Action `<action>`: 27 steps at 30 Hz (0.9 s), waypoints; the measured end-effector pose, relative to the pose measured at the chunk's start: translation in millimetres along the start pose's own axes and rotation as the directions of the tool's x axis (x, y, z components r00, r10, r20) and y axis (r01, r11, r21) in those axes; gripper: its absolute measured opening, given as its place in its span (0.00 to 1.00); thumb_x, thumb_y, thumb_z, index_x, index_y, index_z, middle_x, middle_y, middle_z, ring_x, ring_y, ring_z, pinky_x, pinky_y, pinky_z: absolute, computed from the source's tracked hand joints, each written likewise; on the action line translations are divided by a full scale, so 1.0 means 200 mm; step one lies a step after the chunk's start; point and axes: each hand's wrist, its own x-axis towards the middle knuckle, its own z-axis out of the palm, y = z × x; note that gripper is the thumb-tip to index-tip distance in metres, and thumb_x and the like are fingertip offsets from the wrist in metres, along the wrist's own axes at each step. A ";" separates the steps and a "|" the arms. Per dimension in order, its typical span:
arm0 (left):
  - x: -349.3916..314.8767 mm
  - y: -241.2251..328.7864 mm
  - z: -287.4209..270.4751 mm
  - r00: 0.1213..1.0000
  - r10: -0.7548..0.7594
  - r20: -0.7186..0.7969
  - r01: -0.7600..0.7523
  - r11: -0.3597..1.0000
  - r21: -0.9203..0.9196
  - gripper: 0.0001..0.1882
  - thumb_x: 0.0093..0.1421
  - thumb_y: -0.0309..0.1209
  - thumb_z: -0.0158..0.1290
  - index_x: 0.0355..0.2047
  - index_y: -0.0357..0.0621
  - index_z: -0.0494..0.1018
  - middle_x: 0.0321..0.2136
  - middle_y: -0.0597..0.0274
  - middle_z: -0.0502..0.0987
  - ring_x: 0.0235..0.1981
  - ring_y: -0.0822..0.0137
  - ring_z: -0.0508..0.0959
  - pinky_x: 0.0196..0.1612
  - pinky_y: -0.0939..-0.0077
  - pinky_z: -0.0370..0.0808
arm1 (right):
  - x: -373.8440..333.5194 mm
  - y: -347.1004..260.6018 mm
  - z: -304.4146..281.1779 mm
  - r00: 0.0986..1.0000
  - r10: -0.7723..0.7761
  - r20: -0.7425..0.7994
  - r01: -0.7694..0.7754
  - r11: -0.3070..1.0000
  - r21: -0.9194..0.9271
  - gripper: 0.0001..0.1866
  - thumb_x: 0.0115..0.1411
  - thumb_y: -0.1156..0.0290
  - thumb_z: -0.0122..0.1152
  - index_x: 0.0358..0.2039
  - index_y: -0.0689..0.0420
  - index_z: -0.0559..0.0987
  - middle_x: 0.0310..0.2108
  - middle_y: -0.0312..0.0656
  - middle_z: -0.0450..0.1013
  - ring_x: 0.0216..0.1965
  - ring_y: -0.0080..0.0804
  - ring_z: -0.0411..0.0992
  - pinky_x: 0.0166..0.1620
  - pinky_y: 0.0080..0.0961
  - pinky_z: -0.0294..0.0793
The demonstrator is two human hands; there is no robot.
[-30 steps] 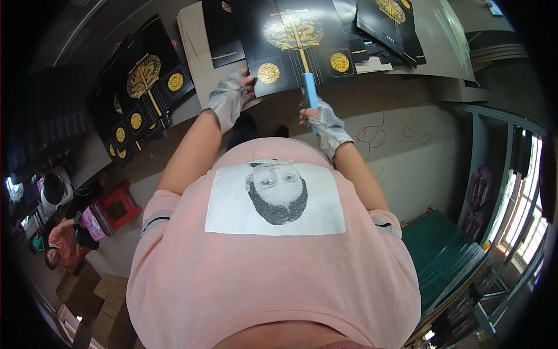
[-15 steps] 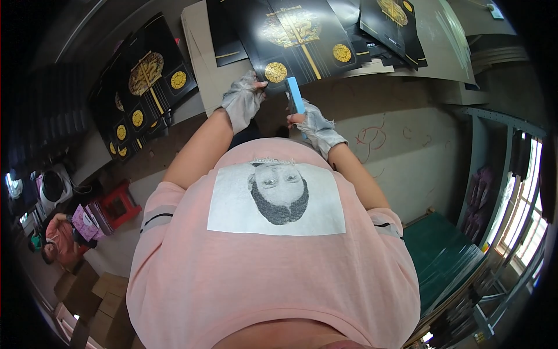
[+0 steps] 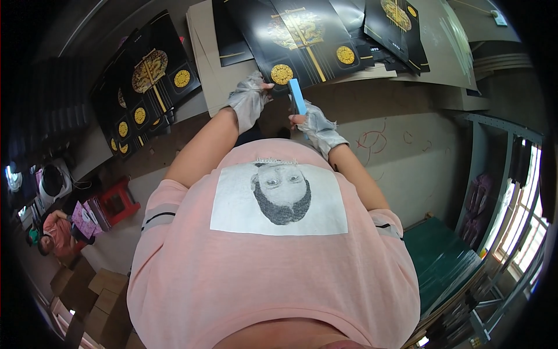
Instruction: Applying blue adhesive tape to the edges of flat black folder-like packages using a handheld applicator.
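Observation:
My left hand (image 3: pixel 250 100), in a grey fingerless glove, rests its fingers on the near edge of a black printed sheet (image 3: pixel 296 35) with gold round emblems. This sheet lies on top of a stack on the worktable (image 3: pixel 215 70). My right hand (image 3: pixel 314 123), also gloved, grips a light blue flat tool (image 3: pixel 297 96) that stands upright just below the sheet's edge. Both hands are close together in front of my chest.
More black-and-gold sheets lie fanned at the left (image 3: pixel 148 81) and at the upper right (image 3: pixel 401 26). Another person in red (image 3: pixel 49 232) crouches at far left near a red stool (image 3: pixel 116 200). Cardboard boxes (image 3: pixel 93 296) sit lower left, green sheets (image 3: pixel 442 262) lower right.
The blue tool has been drawn back from the sheet toward my body and turned more upright. My left hand has slid slightly along the sheet's edge.

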 end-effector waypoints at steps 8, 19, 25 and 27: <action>-0.02 0.04 0.08 1.000 -0.030 -0.004 0.030 0.999 -0.031 0.19 0.52 0.19 0.50 0.46 0.42 0.67 0.38 0.62 0.74 0.34 0.66 0.76 0.40 0.74 0.74 | 0.05 0.10 -0.11 0.980 -0.198 0.020 0.184 0.864 -0.469 0.11 0.48 0.73 0.59 0.31 0.61 0.71 0.25 0.38 0.66 0.25 0.29 0.66 0.29 0.25 0.67; 0.09 0.81 -0.61 0.881 0.064 -0.469 -0.118 0.989 -0.088 0.32 0.55 0.51 0.50 0.57 0.52 0.59 0.52 0.61 0.67 0.49 0.62 0.67 0.42 0.67 0.68 | -0.31 -0.10 -0.43 0.961 -0.037 0.274 0.177 0.844 -0.506 0.14 0.42 0.68 0.62 0.24 0.60 0.67 0.22 0.43 0.62 0.24 0.39 0.61 0.29 0.30 0.62; 0.20 1.00 -0.37 0.964 0.123 -0.237 0.162 0.436 0.885 0.27 0.52 0.50 0.55 0.48 0.50 0.71 0.49 0.60 0.70 0.48 0.64 0.69 0.47 0.71 0.68 | -0.36 -0.04 -0.54 0.993 0.039 0.112 -0.007 0.961 -0.277 0.17 0.44 0.67 0.61 0.32 0.62 0.70 0.26 0.38 0.65 0.28 0.30 0.65 0.31 0.24 0.65; 0.21 1.02 -0.37 0.969 0.166 -0.182 0.100 0.412 0.906 0.29 0.47 0.44 0.61 0.48 0.47 0.70 0.45 0.59 0.72 0.46 0.68 0.71 0.45 0.75 0.70 | -0.37 -0.04 -0.56 0.983 0.180 0.045 -0.182 0.981 0.065 0.19 0.43 0.69 0.60 0.36 0.62 0.70 0.27 0.43 0.69 0.25 0.31 0.69 0.31 0.26 0.69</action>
